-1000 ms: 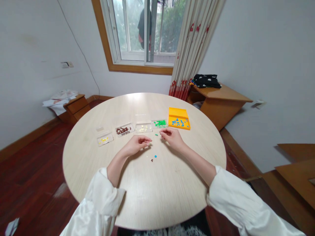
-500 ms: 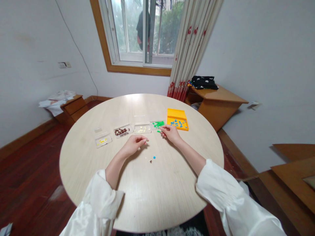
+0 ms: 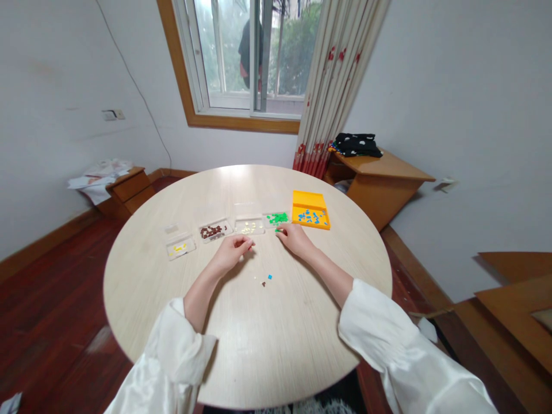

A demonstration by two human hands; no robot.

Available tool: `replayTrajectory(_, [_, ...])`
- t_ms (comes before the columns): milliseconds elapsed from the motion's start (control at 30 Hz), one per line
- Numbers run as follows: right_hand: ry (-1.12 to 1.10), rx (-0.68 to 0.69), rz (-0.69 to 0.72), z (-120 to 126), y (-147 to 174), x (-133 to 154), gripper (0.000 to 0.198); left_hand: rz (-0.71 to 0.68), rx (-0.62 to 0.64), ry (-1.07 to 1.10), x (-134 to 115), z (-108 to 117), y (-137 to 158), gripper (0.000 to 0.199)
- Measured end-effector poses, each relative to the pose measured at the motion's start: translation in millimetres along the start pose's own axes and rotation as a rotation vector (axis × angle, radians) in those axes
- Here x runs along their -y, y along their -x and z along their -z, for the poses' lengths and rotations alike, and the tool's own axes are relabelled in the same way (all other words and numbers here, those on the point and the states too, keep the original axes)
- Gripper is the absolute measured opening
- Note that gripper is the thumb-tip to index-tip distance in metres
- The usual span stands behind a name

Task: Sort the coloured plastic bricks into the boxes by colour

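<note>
My right hand (image 3: 295, 239) reaches to the front of the green pieces' box, its fingers pinched on a small green piece (image 3: 277, 231) at the table surface. My left hand (image 3: 230, 253) hovers left of it, thumb and fingertips together; anything between them is too small to make out. Green pieces (image 3: 277, 218) fill a clear box behind my right hand. Nearer me on the table lie a small blue piece (image 3: 269, 277), a brown piece (image 3: 264, 284) and a tiny pale piece (image 3: 255, 278).
A yellow box (image 3: 310, 199) with blue pieces stands open at the right. Leftward are clear boxes of pale pieces (image 3: 248, 227), brown pieces (image 3: 211, 232) and yellow pieces (image 3: 179, 249). All rest on a round wooden table (image 3: 276, 345). A person (image 3: 250, 54) shows beyond the window.
My right hand has moved slightly left and down, closing on the green piece that lay beside its fingertips. My left hand has drifted a little left, its fingers drawn closer together.
</note>
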State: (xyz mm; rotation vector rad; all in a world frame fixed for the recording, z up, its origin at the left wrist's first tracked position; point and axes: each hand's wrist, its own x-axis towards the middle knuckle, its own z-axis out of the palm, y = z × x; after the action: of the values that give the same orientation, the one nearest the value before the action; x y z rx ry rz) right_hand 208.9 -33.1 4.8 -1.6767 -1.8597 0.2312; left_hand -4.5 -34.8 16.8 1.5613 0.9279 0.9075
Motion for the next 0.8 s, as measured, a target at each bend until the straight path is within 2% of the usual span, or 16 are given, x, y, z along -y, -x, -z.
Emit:
replayTrajectory(200, [0.137,0.046,0.037,-0.3,0.8,3.6,0.017,0.048,-0.03,0.118,-1.1,-0.2,-0.4,0.02])
replayTrajectory(333, [0.084,-0.041,0.067,6.1,-5.5,6.0,0.017,0.039,-0.072,0.107,-0.5,-0.2,-1.1,0.018])
replayTrajectory(433, [0.021,-0.136,0.006,12.8,-19.8,6.9,0.018,-0.004,-0.112,0.062,1.5,1.2,-1.7,0.021])
replayTrajectory(567, [-0.02,-0.173,-0.091,17.0,-39.0,1.3,0.023,-0.044,-0.179,0.028,7.2,3.3,-4.6,0.034])
replayTrajectory(667, [-0.084,-0.218,-0.111,15.6,-45.4,-5.4,0.027,-0.03,-0.215,0.091,11.3,3.3,-7.8,0.042])
replayTrajectory(800, [-0.16,-0.259,-0.151,11.3,-47.7,-11.3,0.027,-0.024,-0.183,0.197,12.5,1.9,-9.5,0.047])
